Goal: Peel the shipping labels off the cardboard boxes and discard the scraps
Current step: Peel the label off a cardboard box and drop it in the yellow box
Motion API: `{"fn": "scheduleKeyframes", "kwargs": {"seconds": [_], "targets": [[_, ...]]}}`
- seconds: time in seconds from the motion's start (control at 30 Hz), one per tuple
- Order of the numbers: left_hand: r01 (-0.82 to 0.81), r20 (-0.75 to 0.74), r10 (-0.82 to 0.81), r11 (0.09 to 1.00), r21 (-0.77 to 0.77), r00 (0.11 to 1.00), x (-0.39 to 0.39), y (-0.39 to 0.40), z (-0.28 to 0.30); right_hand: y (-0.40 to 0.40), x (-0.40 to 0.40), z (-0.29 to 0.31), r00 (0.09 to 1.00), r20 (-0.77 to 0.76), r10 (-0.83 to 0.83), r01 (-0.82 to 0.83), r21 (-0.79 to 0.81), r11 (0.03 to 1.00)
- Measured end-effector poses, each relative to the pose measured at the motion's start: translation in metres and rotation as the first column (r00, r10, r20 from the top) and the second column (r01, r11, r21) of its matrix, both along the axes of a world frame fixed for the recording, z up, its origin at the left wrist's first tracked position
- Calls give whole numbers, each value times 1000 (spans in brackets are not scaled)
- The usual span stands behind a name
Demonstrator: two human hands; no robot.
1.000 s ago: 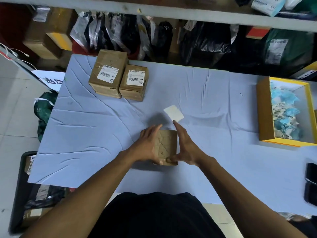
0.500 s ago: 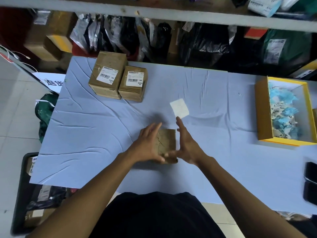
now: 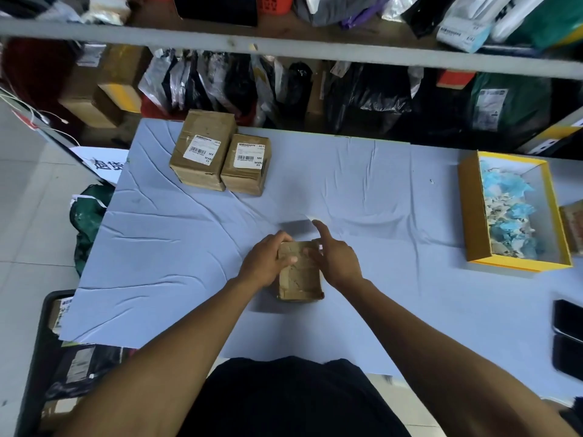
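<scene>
Wrinkled blue tablecloth [image 3: 362, 310] below parcel shelves [image 3: 284, 52]; left fingers [image 3: 280, 239] curl on box [image 3: 299, 279].

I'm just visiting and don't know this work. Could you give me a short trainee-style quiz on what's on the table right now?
1. True or false: both far boxes, the bigger far box and the smaller far box, carry white labels.
2. Which hand grips the near box? A) left hand B) right hand
3. Fill in: the scraps lie in the ____ tray.

Key: 1 true; 2 A; 3 yellow.
</scene>
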State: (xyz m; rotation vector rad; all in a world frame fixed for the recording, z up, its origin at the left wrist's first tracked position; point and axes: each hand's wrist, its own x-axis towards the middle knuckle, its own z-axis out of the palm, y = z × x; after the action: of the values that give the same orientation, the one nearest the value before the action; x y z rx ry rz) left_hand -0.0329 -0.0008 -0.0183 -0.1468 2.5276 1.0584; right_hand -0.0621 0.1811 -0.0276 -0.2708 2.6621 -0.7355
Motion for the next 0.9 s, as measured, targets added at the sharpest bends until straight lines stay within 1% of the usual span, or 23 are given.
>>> {"fn": "scheduleKeyframes", "kwargs": {"seconds": [0.13, 0.23, 0.33, 0.37, 0.43, 0.5, 0.57, 0.63, 0.7, 0.73, 0.77, 0.8, 0.87, 0.9], "targets": [[-15, -41, 13, 998, -65, 999, -4, -3, 8, 5, -11, 12, 996, -3, 86, -86, -6, 996], [-74, -89, 63, 990, -119, 994, -4, -3, 22, 11, -16, 31, 998, -31, 47, -51, -124, 991], [-161, -132, 145, 980, -117, 981, -9, -2, 43, 10, -29, 60, 999, -19, 39, -42, -229, 972], [-179, -155, 162, 979, -98, 974, -11, -1, 50, 9, -34, 70, 999, 12, 46, -41, -254, 966], [-185, -182, 178, 982, -26, 967, -17, 1, 70, 7, -44, 93, 990, 137, 22, 27, -342, 939], [-137, -164, 146, 989, 62, 976, -22, 4, 92, 6, -49, 115, 970, 242, 22, 81, -406, 910], [-85, -151, 103, 989, 122, 983, -24, 6, 111, 4, -45, 138, 949, 310, 53, 92, -434, 896], [-43, -147, 69, 983, 177, 987, -24, 6, 125, 3, -39, 157, 937, 344, 58, 112, -455, 883], [2, -165, 33, 979, 203, 986, -20, 4, 137, 2, -33, 167, 940, 337, 52, 125, -482, 867], [19, -175, 16, 980, 199, 984, -18, 2, 141, 2, -29, 171, 946, 321, 51, 116, -480, 870], [30, -183, 6, 981, 190, 983, -15, 2, 145, 1, -23, 174, 959, 277, 53, 79, -444, 892], [34, -194, 1, 984, 175, 981, -13, 3, 149, -1, -20, 177, 976, 208, 62, 21, -375, 927], [52, -207, -20, 987, 150, 978, -7, 7, 153, -5, -7, 185, 993, 34, 111, -104, -160, 982], [66, -209, -35, 988, 143, 977, -4, 10, 156, -8, -1, 190, 988, -54, 141, -144, -45, 989]]}}
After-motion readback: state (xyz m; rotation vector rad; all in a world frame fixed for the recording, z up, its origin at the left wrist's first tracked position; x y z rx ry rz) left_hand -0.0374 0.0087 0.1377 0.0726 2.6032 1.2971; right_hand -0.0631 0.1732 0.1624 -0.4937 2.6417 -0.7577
